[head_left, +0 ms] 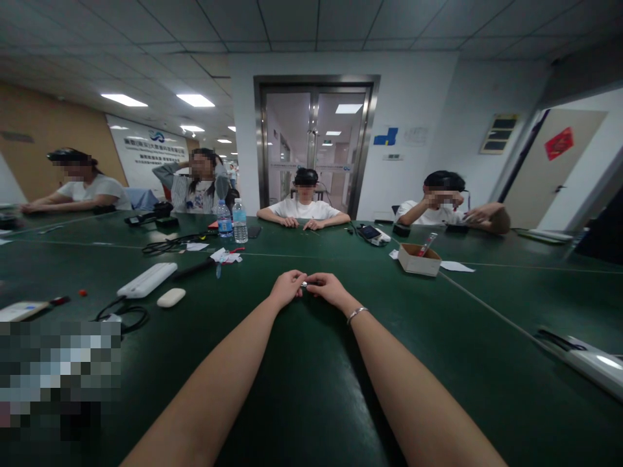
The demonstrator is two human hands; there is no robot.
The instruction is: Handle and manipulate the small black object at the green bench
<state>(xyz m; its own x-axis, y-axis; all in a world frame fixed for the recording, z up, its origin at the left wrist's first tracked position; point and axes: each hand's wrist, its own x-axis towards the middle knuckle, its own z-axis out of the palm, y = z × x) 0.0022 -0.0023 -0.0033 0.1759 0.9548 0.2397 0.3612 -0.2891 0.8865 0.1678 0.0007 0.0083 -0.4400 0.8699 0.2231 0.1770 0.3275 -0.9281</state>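
Observation:
Over the middle of the dark green table point(302, 389), my left hand point(287, 288) and my right hand point(331, 289) meet fingertip to fingertip. Both are closed in a pinch around a small shiny silver piece point(304, 284), which is mostly covered by the fingers, so its kind is unclear. A silver bracelet point(357, 314) circles my right wrist. A white oval case point(171, 298) lies to the left of my left hand.
To the left are a white power strip point(147, 280), black cables point(170, 244) and two water bottles point(240, 220). A small open box point(419, 261) stands to the right, near a white handheld device point(374, 235). Several people sit along the far side, including one person opposite point(306, 209).

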